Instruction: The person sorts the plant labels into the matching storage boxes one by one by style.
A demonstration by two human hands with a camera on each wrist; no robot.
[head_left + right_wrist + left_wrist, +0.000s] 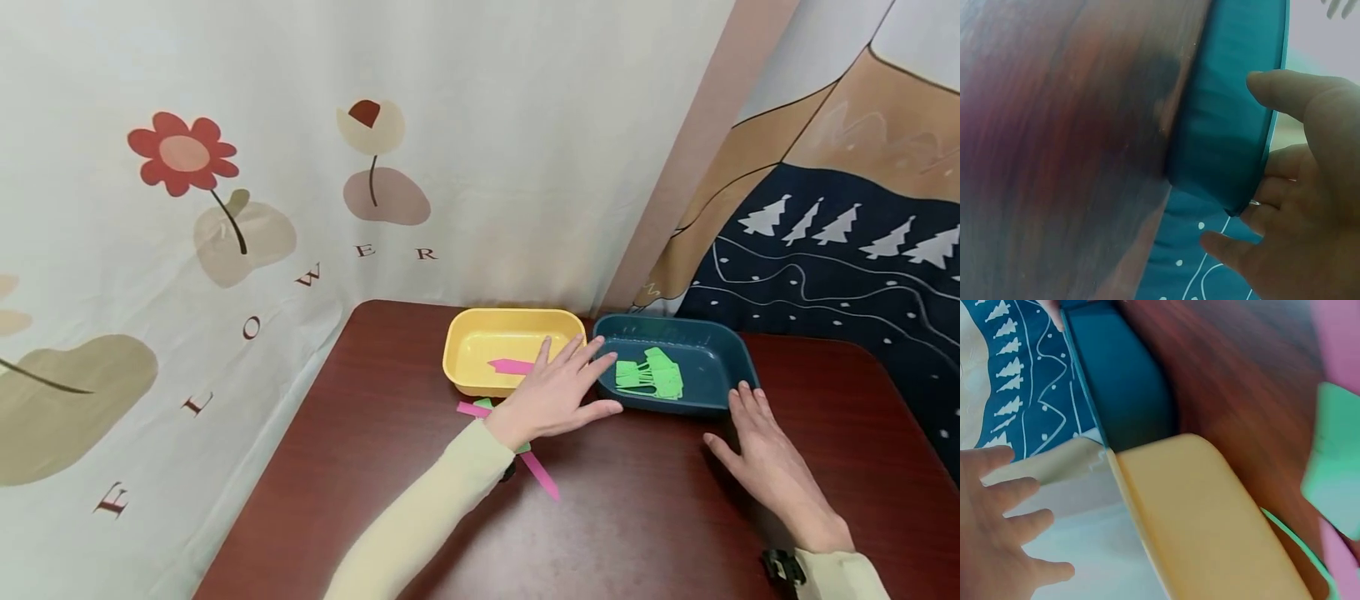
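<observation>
My left hand (555, 392) hovers with spread fingers over the right side of a yellow plastic tray (476, 342) and the near left corner of a dark blue tray (708, 367). A pink strip (510, 367) with a pointed end lies in the yellow tray, partly hidden by that hand. Flat bright green pieces (663, 375) lie in the blue tray. At the blue tray's front right corner is my right hand (772, 462), fingertips right at the rim and fingers loosely extended. Both hands hold nothing.
Under the left wrist, on the dark red wooden table (637, 517), lie a pointed pink strip (542, 477), another pink piece (471, 409) and green bits (483, 403), partly covered by the arm. Behind the trays hangs a flower-printed curtain (487, 125).
</observation>
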